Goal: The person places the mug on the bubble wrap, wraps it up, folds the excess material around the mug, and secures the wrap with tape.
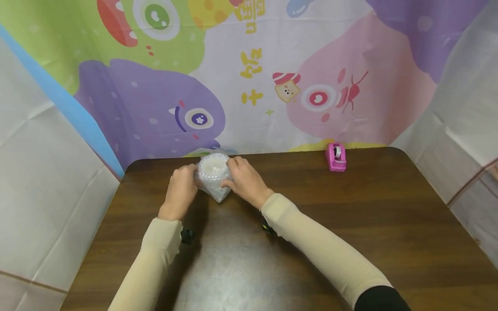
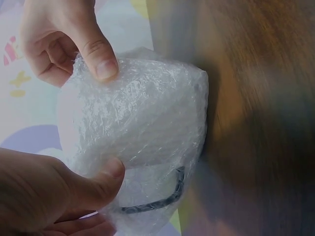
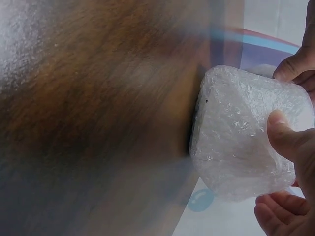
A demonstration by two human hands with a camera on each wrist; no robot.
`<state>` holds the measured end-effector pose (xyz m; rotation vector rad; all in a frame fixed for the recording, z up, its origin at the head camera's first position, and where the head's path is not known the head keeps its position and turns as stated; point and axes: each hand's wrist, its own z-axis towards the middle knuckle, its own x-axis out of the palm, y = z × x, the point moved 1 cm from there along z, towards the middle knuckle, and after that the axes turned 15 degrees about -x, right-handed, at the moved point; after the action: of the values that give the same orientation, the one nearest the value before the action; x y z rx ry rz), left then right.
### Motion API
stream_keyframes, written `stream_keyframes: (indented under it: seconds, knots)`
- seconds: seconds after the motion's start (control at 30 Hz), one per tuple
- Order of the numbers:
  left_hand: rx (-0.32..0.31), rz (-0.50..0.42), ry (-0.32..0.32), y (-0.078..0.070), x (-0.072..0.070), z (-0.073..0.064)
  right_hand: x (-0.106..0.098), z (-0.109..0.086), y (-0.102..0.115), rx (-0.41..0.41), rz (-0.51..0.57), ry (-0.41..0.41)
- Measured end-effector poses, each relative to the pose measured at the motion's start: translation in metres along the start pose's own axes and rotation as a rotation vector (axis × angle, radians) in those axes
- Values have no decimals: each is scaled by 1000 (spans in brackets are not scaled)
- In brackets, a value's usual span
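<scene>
A white mug wrapped in bubble wrap (image 1: 215, 175) stands near the table's far edge, its round top facing up in the head view. My left hand (image 1: 180, 190) grips its left side, the thumb pressed on the film in the left wrist view. From the right, my right hand (image 1: 248, 180) holds it with the thumb on the near face and fingers around the far side. Through the clear film (image 2: 147, 191) shows a dark curved strip, like the edge of a handle. A pointed fold of wrap juts toward me in the head view.
A pink tape dispenser (image 1: 336, 157) with a roll of tape stands at the far right of the brown wooden table (image 1: 311, 216). Behind the table hangs a cartoon-print curtain (image 1: 249, 121), close to the wrapped mug. Pale sheeting (image 1: 43, 172) hangs at both sides.
</scene>
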<state>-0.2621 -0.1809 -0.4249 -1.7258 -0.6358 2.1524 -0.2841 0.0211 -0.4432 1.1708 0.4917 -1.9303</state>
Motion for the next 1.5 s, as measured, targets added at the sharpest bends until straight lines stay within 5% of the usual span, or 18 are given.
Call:
stream_keyframes:
  seconds: [0.83,1.5]
  knots:
    - [8,15,-36,4,3,6,8,10,-5,-35,83,-47]
    - [2,-8,-42,7,4,12,9,18,-7,-27,73,5]
